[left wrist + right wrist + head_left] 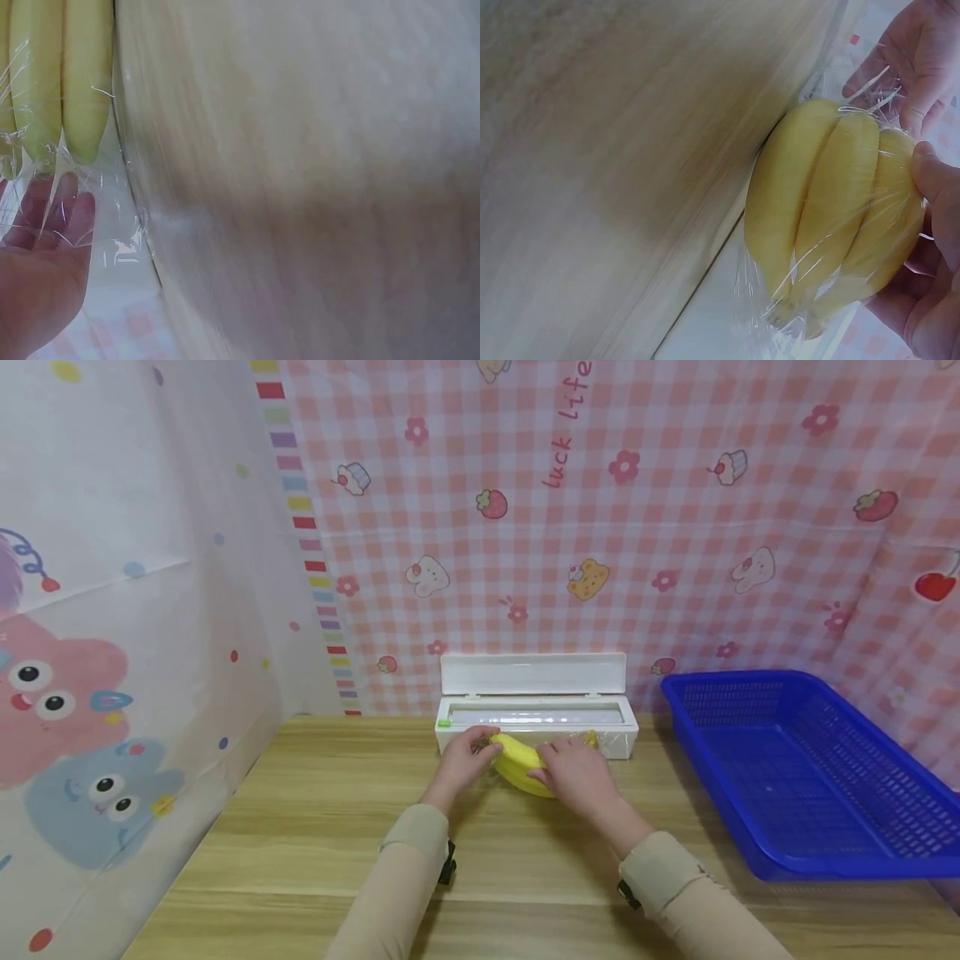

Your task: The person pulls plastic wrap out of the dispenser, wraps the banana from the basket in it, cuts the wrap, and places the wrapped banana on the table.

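A bunch of yellow bananas (517,762), covered in clear cling film (829,247), is held up in front of a white cling film box (532,673) with its lid raised. My right hand (581,774) grips the bunch from the side, thumb on the near face and fingers behind. At the banana tips, my left hand (463,762) pinches the loose film with thumb and fingers. In the left wrist view, the left hand's fingers (79,217) show through the film just below the tips. Wrinkled film also trails around the stem end in the right wrist view.
A blue plastic basket (738,810) stands on the right of the wooden table (300,868). Behind the box hangs a pink checked cloth (540,543), with a white patterned cloth (187,635) at the left. A green slider (445,723) sits on the box's left end.
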The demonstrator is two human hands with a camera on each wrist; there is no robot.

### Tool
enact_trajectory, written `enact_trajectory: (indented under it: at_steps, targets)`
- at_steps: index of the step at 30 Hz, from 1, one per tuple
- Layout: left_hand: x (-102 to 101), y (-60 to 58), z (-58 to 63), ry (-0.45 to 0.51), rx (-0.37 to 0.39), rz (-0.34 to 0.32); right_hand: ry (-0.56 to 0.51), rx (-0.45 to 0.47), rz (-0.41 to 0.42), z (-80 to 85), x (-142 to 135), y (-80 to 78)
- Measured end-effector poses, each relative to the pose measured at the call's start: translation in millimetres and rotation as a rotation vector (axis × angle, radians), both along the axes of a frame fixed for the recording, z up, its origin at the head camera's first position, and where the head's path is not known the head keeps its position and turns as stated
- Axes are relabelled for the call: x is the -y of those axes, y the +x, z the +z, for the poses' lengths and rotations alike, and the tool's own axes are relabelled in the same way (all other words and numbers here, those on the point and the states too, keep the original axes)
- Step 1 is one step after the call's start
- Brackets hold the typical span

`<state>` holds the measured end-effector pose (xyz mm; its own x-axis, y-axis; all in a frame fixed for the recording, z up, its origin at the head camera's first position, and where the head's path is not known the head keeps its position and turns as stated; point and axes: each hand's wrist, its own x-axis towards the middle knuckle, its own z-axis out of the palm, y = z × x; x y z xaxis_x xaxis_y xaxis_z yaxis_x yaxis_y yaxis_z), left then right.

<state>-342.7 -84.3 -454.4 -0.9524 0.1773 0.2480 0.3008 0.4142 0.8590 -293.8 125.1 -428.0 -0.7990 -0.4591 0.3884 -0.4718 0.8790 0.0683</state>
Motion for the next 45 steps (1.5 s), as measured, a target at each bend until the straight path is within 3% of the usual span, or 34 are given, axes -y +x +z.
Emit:
enact_trajectory:
  at_steps: [4, 13, 20, 35, 45]
  targets:
    - [1, -0.4, 0.3, -0.054, -0.020, 0.016, -0.004, 0.000, 0.001, 1.5, 1, -0.3]
    - [3, -2.7, 5.1, -0.293, -0.062, 0.053, -0.024, -0.010, 0.011, 2.4, 2, -2.5]
    - [4, -1.7, 9.5, -0.399, -0.072, 0.068, -0.035, 0.012, -0.003, 2.8, 3, -2.6]
    - [7, -1.5, 15.2, -0.431, -0.024, 0.064, -0.137, 0.109, -0.038, 3.9, 3, -3.9]
    - [7, 4.0, 13.0, -0.397, -0.038, 0.045, -0.199, 0.137, 0.035, 7.2, -2, -2.6]
